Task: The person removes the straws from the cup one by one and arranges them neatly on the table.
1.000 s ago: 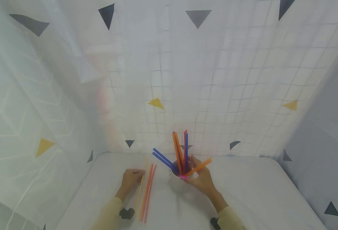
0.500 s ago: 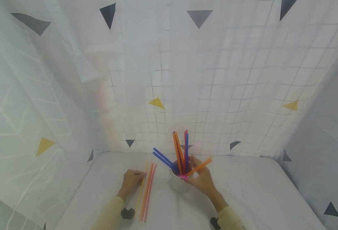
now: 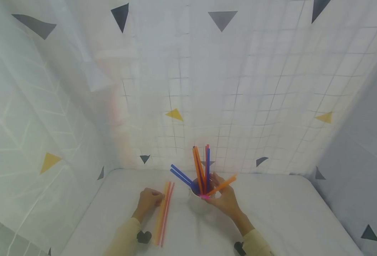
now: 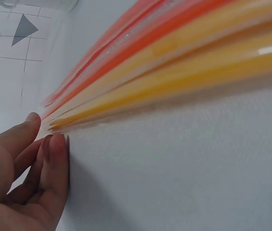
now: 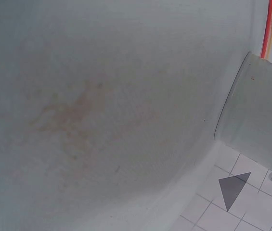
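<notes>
Slid right across the white table (image 3: pixel 287 213) since half a second ago, together with the left hand (image 3: pixel 148 201): yellow straw (image 4: pixel 184 83), now just beside the orange straw (image 3: pixel 164 209) and pinkish-red straw (image 3: pixel 168 213). Seems to mean loose straws gathered into a tighter row, left of the white mug (image 3: pixel 198 207) and outside it. Nearest, pale yellow sleeves (image 3: pixel 124 236). Reaches in from the near left with the left hand, fingers bent, thumb and fingertips almost meeting, apparently pinching the yellow straw lightly toward its far end. Holds the white mug with the right hand (image 3: pixel 224 200), unmoved, thumb at the near rim, fingers half-curled about the right side. Above the rim, blue straws (image 3: pixel 182 173) leaning left, upright orange straws (image 3: pixel 197 168), right-leaning orange straws (image 3: pixel 225 184). Farthest, a patterned backdrop (image 3: pixel 207 89).
</notes>
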Tool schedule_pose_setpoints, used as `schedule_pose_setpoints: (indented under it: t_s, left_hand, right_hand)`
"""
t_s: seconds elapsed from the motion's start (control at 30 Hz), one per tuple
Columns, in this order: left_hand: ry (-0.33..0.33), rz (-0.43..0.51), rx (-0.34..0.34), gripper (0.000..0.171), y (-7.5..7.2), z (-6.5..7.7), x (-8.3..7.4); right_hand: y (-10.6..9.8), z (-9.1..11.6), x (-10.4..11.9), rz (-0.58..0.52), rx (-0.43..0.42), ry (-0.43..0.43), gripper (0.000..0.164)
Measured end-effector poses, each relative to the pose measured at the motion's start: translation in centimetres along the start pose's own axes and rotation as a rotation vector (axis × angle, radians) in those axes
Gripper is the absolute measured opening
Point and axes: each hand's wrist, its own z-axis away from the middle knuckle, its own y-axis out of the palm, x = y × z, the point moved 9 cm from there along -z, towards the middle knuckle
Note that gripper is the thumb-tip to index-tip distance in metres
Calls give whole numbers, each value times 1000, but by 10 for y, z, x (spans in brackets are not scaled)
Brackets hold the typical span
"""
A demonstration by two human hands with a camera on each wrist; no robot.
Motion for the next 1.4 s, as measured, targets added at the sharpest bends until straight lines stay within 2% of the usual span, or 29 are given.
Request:
schedule_pose_setpoints:
  t_s: [0.3, 0.5, 0.6, 0.7, 0.9, 1.0, 1.07, 1.23, 1.3, 1.4]
  left_hand:
    - [-5, -10, 5, 17, -6, 3, -3]
    - [5, 5, -36, 18, -15, 3, -11]
    - [23, 18, -64, 20, -21, 1, -21]
    - [53, 81, -65, 22, -23, -2, -35]
    - [140, 230, 8, 21, -16, -6, -66]
    - [181, 224, 45, 22, -12, -1, -81]
    - [193, 186, 43, 25, -13, 4, -90]
    - [204, 127, -20, 28, -24, 21, -110]
    - [224, 136, -62, 27, -32, 25, -118]
    - [268, 185, -162, 28, -47, 31, -133]
  right_hand:
    - [-1, 1, -2, 17, -3, 45, 96]
    - [-1, 2, -3, 18, -9, 13, 95]
    - [-1, 2, -3, 11, -7, 16, 95]
    - [-1, 3, -4, 13, -8, 41, 95]
    - [-1, 2, -1, 2, -11, 19, 94]
    - [0, 1, 1, -11, -12, 6, 94]
    - [0, 1, 2, -8, -8, -2, 93]
    - [0, 0, 1, 12, -3, -16, 94]
    - [0, 0, 0, 17, -4, -23, 94]
    - [0, 1, -2, 29, -9, -33, 94]
